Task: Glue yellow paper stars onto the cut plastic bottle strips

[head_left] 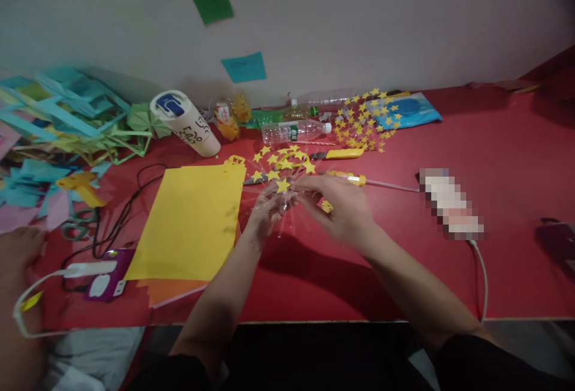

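My left hand (266, 210) is closed around the base of a spray of thin clear plastic strips tipped with yellow paper stars (286, 164). From the right, my right hand (341, 208) reaches in, thumb and forefinger pinched together at the edge of one yellow star (283, 185) near the front of the spray. The exact fingertip contact is small and partly hidden. Behind the hands lie scissors (260, 178), partly covered by the stars. A yellow-handled screwdriver (354, 178) and a yellow utility knife (344, 154) rest just beyond my right hand.
Yellow paper sheets (188, 217) lie at left, near a glue gun (83, 187) and a power strip (110, 274). A tumbler (186, 124), a plastic bottle (291, 132) and another star spray (366, 124) line the back. A blurred phone (451, 204) with a cable is at right. Another person's arm (20, 295) rests at far left.
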Tool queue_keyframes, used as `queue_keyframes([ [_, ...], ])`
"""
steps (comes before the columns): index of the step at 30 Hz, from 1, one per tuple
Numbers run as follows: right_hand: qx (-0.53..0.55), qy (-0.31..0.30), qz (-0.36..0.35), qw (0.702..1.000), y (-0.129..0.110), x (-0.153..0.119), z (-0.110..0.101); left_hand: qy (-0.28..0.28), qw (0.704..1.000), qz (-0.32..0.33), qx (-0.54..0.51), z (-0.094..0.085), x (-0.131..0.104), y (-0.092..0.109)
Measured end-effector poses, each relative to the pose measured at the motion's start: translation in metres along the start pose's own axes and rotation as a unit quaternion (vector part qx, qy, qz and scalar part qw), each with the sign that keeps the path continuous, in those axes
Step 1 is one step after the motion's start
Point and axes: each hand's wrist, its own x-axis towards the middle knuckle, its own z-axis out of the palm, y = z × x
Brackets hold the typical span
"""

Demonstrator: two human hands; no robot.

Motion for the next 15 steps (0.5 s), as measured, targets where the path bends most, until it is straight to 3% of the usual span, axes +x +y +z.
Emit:
queue_keyframes([
  [6,-0.019,-0.004,-0.032,0.999,-0.008,0.004,-0.017,0.011,1.0,0.021,-0.009,0.004,-0.003,0.005],
  [10,-0.071,0.031,-0.06,0.995,-0.01,0.007,-0.032,0.025,0.999,0.011,-0.029,0.003,0.0,0.005],
  [15,-0.195,0.016,-0.073,0.978,-0.005,0.005,-0.02,0.016,0.999,0.013,-0.036,0.003,0.0,0.005],
])
